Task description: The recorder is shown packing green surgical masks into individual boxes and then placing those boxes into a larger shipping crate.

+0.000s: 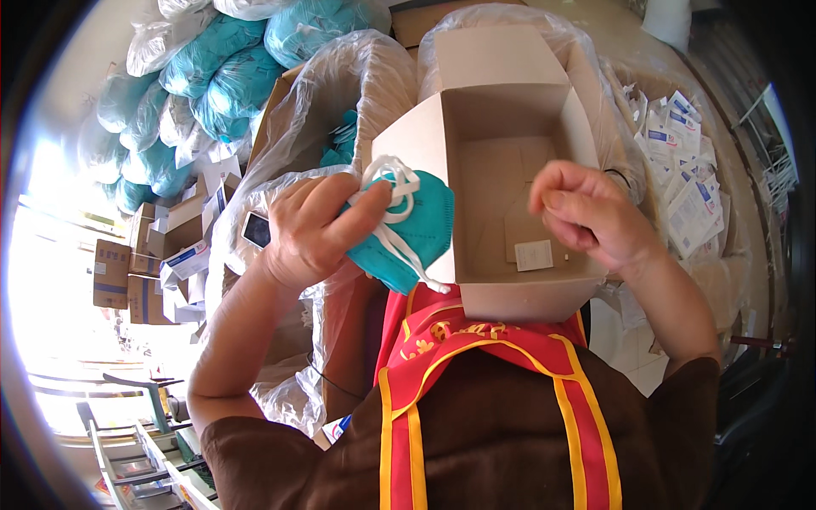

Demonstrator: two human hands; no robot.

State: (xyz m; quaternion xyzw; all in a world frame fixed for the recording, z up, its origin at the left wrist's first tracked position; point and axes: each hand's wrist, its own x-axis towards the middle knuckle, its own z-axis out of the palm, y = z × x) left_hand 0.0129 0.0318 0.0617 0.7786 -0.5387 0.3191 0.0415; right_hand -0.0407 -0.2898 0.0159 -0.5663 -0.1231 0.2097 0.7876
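My left hand [319, 223] is closed on a teal face mask [425, 223] at its upper left edge. White elastic straps [399, 242] loop over my fingers and trail down across the mask. Whether more masks lie behind it, I cannot tell. Just right of the mask stands an open cardboard box [484, 110], its flaps folded out. A small white paper slip [534, 255] lies in it at the near side. Over the box's right part, my right hand [595, 212] has its fingers curled and thumb pressed to the index finger, with nothing visible in it.
Left of the box, a plastic-lined carton [374, 76] contains teal masks [342, 140]. White printed packets [693, 204] fill a container at the right. Bulging bags of teal items [238, 81] are piled at the back left. A dark-screened phone [256, 229] lies beyond my left wrist.
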